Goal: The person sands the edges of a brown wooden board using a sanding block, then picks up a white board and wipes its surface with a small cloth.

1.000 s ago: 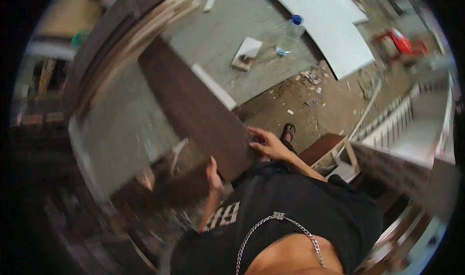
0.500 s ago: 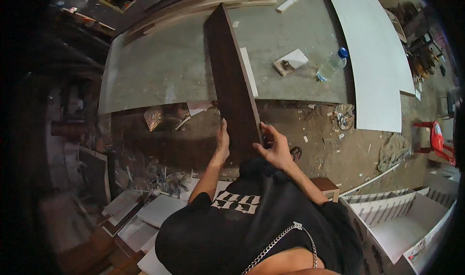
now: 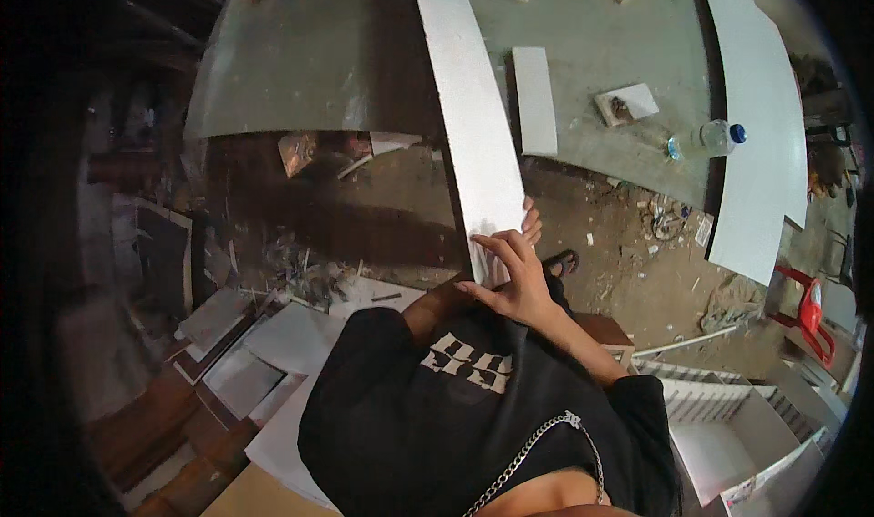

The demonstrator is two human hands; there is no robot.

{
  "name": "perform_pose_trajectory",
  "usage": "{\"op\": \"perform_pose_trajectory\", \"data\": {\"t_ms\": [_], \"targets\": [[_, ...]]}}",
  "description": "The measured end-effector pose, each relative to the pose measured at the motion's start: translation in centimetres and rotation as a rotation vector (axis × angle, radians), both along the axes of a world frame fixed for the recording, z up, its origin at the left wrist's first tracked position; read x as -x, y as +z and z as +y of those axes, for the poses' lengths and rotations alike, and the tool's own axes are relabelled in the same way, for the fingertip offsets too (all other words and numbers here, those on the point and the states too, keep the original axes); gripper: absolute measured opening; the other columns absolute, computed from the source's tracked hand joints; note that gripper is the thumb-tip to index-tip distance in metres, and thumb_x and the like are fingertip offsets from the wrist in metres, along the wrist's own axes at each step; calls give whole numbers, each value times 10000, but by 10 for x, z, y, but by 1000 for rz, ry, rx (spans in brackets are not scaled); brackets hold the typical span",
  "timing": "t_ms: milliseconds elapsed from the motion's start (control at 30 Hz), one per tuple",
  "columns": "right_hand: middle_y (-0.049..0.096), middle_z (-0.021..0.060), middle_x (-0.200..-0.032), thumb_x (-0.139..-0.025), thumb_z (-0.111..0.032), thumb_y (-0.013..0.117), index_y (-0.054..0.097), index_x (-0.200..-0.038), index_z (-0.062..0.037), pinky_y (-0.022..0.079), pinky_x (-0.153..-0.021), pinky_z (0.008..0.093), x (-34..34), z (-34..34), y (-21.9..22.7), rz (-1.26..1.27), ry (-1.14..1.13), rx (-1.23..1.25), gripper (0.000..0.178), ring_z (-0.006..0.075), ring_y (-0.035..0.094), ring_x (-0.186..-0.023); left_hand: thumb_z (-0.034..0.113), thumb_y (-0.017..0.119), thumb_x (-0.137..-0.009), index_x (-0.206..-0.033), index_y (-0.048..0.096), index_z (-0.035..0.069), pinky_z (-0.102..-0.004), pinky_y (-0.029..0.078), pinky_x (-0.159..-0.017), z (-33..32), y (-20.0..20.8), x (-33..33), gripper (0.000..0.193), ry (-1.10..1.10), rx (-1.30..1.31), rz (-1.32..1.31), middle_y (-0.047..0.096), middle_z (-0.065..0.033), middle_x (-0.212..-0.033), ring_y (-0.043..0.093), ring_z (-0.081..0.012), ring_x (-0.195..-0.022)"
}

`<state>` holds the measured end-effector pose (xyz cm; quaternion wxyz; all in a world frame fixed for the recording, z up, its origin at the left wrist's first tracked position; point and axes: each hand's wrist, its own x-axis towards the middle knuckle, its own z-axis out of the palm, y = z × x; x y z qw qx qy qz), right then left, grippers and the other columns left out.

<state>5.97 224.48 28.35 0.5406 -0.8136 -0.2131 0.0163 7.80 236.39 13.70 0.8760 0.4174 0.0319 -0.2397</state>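
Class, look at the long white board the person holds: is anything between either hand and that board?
Nothing visible. The right hand lies directly on the near end of the long white board, fingers curled over its face. The left hand is hidden behind the board, so its contact cannot be judged.

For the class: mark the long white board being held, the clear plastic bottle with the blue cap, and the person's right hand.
long white board [image 3: 469, 116], head view, middle of its white face.
plastic bottle [image 3: 701, 139], head view, its clear body.
right hand [image 3: 514, 276], head view, back of the hand against the board's near end.
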Motion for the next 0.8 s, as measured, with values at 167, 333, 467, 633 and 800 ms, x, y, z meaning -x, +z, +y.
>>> {"op": "perform_pose_trajectory", "data": {"t_ms": [167, 333, 467, 633, 800], "targets": [[538, 109, -1080, -620, -410, 904, 626, -1229, -97, 431, -865, 401, 5, 11, -10, 61, 4, 6, 739, 291, 534, -999, 570, 429, -992, -1347, 505, 74, -358, 509, -886, 14, 1, -11, 615, 31, -29, 68, 570, -79, -1279, 597, -204, -1097], [553, 111, -1109, -628, -376, 902, 633, -1196, -105, 413, -904, 430, 8, 6, -22, 46, -72, 110, 684, 304, 537, -1023, 560, 447, -990, -1365, 491, 74, -361, 499, -904, 25, -3, -11, 615, 66, -72, 131, 551, -81, -1309, 586, -202, -1118], [557, 119, -1113, -668, -306, 885, 582, -1223, -65, 428, -899, 417, 7, 4, -31, 64, -241, 123, 677, 305, 526, -1047, 551, 462, -989, -1379, 480, 74, -364, 492, -919, 37, 3, -15, 617, 99, -102, 157, 536, -83, -1333, 577, -201, -1134], [626, 104, -1047, -817, -279, 813, 541, -1188, 15, 472, -786, 334, 16, -8, -63, 589, -519, -197, 547, 198, 576, -887, 541, 480, -986, -1397, 466, 75, -367, 482, -937, 58, 3, -24, 622, 153, -138, 194, 517, -85, -1363, 566, -199, -1155], [671, 36, -886, -902, -269, 747, 643, -963, 4, 459, -726, 258, 21, -17, -68, 802, -472, -372, 298, 82, 570, -798, 530, 499, -984, -1415, 451, 75, -370, 472, -955, 74, -15, -29, 629, 250, -126, 261, 498, -87, -1392, 555, -198, -1176]]}}
